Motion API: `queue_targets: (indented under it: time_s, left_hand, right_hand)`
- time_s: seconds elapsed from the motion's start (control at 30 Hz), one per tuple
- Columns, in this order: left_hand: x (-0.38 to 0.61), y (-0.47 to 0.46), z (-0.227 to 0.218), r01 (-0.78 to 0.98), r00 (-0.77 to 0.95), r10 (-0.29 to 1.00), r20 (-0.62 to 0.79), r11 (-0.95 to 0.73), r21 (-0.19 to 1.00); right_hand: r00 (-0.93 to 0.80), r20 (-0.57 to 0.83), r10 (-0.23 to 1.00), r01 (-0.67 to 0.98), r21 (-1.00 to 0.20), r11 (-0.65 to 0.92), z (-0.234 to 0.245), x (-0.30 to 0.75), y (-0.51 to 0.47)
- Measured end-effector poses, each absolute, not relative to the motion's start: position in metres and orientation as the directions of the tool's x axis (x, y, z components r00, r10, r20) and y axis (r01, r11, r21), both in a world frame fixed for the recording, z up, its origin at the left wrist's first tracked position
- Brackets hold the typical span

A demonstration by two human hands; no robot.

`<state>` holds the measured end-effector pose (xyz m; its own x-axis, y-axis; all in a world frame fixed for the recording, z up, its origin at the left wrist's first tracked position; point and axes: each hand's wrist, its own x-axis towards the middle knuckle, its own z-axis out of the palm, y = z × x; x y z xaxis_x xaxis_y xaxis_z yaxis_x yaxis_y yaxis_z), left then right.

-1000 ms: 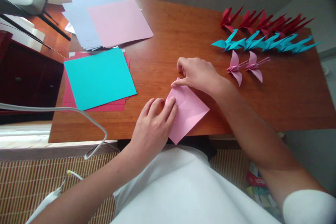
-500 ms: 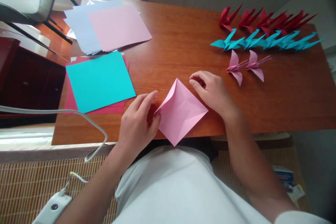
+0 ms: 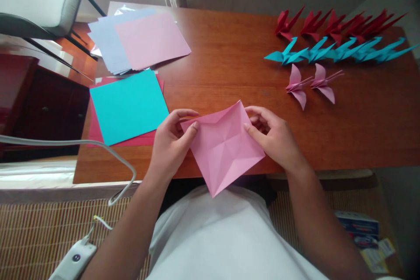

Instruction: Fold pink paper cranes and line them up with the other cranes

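Note:
A creased square of pink origami paper (image 3: 226,144) is held up at the table's front edge, its lowest corner pointing toward my shirt. Crease lines cross at its middle. My left hand (image 3: 173,140) pinches the left corner, thumb on top and fingers behind. At the upper right edge, my right hand (image 3: 272,135) grips the same sheet, its thumb on the face and its fingers curled behind. Two folded pink cranes (image 3: 297,86) stand beyond my right hand. Behind them are a row of blue cranes (image 3: 337,52) and a row of red cranes (image 3: 334,26).
Turquoise paper (image 3: 129,107) lies over red sheets (image 3: 98,129) left of my hands. Farther back are pink sheets (image 3: 154,39) and pale blue sheets (image 3: 108,43). A white cable (image 3: 65,141) crosses by the wooden table's (image 3: 216,74) left front corner. A chair (image 3: 42,4) stands back left.
My right hand has come in from beside the paper and taken hold of its right edge. The sheet has turned slightly and is raised, with its left side more opened out.

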<state>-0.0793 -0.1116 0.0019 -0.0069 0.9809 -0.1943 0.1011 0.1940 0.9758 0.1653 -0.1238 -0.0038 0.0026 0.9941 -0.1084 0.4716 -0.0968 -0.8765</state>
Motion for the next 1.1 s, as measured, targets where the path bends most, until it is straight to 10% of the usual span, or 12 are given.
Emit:
queue_targets:
  time_s: [0.2, 0.57, 1.1]
  left_hand:
    - [-0.079, -0.114, 0.01, -0.238, 0.147, 0.883, -0.446, 0.47, 0.85]
    - [-0.093, -0.115, 0.013, -0.066, 0.55, 0.813, -0.189, 0.268, 0.961]
    - [-0.076, -0.1, -0.006, -0.039, 0.218, 0.941, -0.258, 0.273, 0.961]
  right_hand:
    - [-0.022, -0.202, 0.979, 0.192, -0.962, -0.194, -0.002, 0.168, -0.127]
    - [0.015, -0.14, 0.99, 0.176, -0.974, -0.14, -0.008, 0.164, -0.121]
    - [0.117, -0.16, 0.98, -0.01, -0.987, -0.16, -0.014, 0.174, -0.114]
